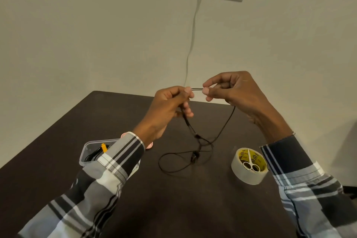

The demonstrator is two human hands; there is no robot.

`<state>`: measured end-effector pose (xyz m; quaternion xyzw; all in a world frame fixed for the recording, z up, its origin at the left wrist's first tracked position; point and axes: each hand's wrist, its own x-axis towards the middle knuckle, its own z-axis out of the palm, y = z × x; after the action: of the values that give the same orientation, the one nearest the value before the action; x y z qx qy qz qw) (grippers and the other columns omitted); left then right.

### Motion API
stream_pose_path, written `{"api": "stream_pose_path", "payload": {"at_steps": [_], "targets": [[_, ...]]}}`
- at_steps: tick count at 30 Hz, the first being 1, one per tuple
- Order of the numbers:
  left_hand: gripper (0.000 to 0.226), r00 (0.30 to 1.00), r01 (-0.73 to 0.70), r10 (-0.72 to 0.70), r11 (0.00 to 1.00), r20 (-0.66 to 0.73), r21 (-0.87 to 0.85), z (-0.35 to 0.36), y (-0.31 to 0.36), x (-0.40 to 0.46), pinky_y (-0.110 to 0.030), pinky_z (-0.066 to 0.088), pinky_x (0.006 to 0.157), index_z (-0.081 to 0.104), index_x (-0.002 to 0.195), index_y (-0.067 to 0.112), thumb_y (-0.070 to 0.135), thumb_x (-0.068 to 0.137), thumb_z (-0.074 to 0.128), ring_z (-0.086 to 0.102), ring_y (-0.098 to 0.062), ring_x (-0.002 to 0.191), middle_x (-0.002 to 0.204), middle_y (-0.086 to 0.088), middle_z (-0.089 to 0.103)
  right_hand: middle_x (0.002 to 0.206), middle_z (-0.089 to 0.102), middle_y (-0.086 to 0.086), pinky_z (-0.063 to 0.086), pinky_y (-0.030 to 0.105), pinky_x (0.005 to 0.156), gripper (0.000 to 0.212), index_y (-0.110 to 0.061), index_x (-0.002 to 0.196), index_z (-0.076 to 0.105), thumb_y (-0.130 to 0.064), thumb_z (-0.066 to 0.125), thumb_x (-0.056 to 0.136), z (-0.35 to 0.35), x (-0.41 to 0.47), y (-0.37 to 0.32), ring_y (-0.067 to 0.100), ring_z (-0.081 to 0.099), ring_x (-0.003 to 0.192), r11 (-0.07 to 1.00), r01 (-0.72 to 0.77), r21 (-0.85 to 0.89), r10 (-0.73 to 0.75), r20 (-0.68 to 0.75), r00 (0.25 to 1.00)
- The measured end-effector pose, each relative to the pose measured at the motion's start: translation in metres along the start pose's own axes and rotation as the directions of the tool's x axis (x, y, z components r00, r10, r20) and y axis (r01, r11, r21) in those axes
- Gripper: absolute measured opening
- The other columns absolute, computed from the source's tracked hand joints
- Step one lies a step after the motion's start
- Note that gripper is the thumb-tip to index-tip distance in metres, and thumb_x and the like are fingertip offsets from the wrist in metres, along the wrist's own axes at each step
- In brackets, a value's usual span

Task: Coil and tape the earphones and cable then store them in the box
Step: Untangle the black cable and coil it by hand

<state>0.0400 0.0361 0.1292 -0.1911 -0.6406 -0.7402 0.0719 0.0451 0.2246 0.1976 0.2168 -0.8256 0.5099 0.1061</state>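
At frame centre, the black earphones (195, 137) are pinched by the left hand (170, 108) and right hand (231, 91), both grips closed on them above the worktop (173, 199).

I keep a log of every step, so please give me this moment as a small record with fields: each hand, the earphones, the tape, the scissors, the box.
left hand: pinches the earphone cable, raised above the table
right hand: pinches the same cable, a short doubled stretch between both hands
earphone cable: black, uncoiled, rest hangs to the dark table
tape roll: lies flat, at right
scissors: small, rest on the tape roll
plastic box: clear, at left, open, partly behind the left sleeve
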Motion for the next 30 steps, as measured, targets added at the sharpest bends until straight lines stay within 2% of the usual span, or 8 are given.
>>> {"api": "stream_pose_path", "payload": {"at_steps": [3,6,9,13,16,19,24,30], "targets": [[0.024,0.998,0.036,-0.039,0.998,-0.056,-0.050,-0.007,0.004,0.006,-0.018,0.037,0.044,0.064,0.084,0.015,0.031,0.099,0.055,0.032,-0.008,0.047,0.058,0.004,0.035,0.055,0.065,0.006,0.040,0.002,0.056,0.019,-0.009,0.092,0.077,-0.024,0.082,0.081,-0.010,0.000,0.012,0.004,0.050,0.047,0.994,-0.056,-0.099,0.061,0.051,0.997],[0.024,0.987,0.011,-0.019,0.999,-0.161,-0.047,-0.023,0.011,0.010,-0.016,0.025,0.041,0.065,0.084,0.018,0.033,0.099,0.056,0.023,-0.007,0.049,0.058,0.007,0.031,0.045,0.053,-0.007,0.043,0.010,0.053,0.018,-0.009,0.085,0.077,-0.025,0.083,0.079,-0.023,0.001,0.023,0.005,0.045,0.047,0.987,-0.095,-0.130,0.097,0.012,0.995],[0.024,0.973,-0.044,0.044,0.999,-0.227,0.007,-0.039,0.014,0.014,-0.018,0.023,0.043,0.068,0.084,0.019,0.034,0.099,0.057,0.021,-0.009,0.051,0.058,0.006,0.029,0.051,0.057,-0.004,0.044,0.014,0.052,0.017,-0.009,0.086,0.076,-0.024,0.082,0.081,-0.035,0.004,0.027,0.005,0.047,0.046,0.994,-0.075,-0.082,0.062,-0.150,0.987],[0.025,0.953,-0.108,0.156,0.975,-0.260,0.192,-0.044,0.012,0.017,-0.015,0.030,0.046,0.071,0.085,0.017,0.034,0.098,0.058,0.028,-0.007,0.048,0.052,0.010,0.036,0.063,0.057,0.012,0.042,0.021,0.051,0.020,-0.006,0.080,0.073,-0.025,0.081,0.082,-0.033,0.012,0.026,0.008,0.042,0.046,1.000,-0.015,0.021,0.021,-0.340,0.940],[0.023,0.928,-0.203,0.325,0.852,-0.183,0.483,-0.048,0.006,0.018,-0.018,0.043,0.062,0.073,0.088,0.015,0.031,0.098,0.059,0.044,-0.008,0.050,0.052,0.008,0.056,0.069,0.060,0.021,0.036,0.026,0.048,0.032,-0.006,0.068,0.067,-0.032,0.084,0.078,-0.031,0.016,0.025,0.009,0.035,0.046,0.994,-0.023,0.105,0.064,-0.414,0.908],[0.026,0.912,-0.244,0.399,0.712,-0.094,0.659,-0.058,-0.002,0.017,-0.025,0.037,0.056,0.071,0.083,0.024,0.044,0.094,0.060,0.040,-0.012,0.051,0.055,-0.005,0.055,0.049,0.043,0.001,0.028,0.026,0.047,0.049,0.002,0.067,0.066,-0.042,0.085,0.074,-0.029,0.015,0.025,0.011,0.029,0.044,0.991,-0.038,0.130,0.095,-0.469,0.878],[0.046,0.920,-0.135,0.385,0.492,-0.077,0.860,-0.074,-0.010,0.014,-0.022,0.031,0.050,0.069,0.070,0.021,0.062,0.087,0.057,0.043,-0.008,0.046,0.047,0.009,0.048,0.045,0.035,-0.002,0.029,0.027,0.050,0.068,-0.003,0.062,0.061,-0.068,0.072,0.075,-0.031,0.014,0.026,0.014,0.026,0.045,0.970,-0.126,0.210,0.218,-0.506,0.835],[0.051,0.964,0.084,0.175,0.518,-0.202,0.851,-0.092,-0.033,0.012,-0.024,0.030,0.053,0.068,0.066,0.023,0.059,0.094,0.045,0.044,-0.007,0.045,0.046,0.010,0.049,0.050,0.028,-0.002,0.024,0.031,0.051,0.057,-0.012,0.061,0.060,-0.065,0.076,0.072,-0.037,0.012,0.024,0.015,0.021,0.045,0.940,-0.209,0.270,0.307,-0.405,0.861]]}}
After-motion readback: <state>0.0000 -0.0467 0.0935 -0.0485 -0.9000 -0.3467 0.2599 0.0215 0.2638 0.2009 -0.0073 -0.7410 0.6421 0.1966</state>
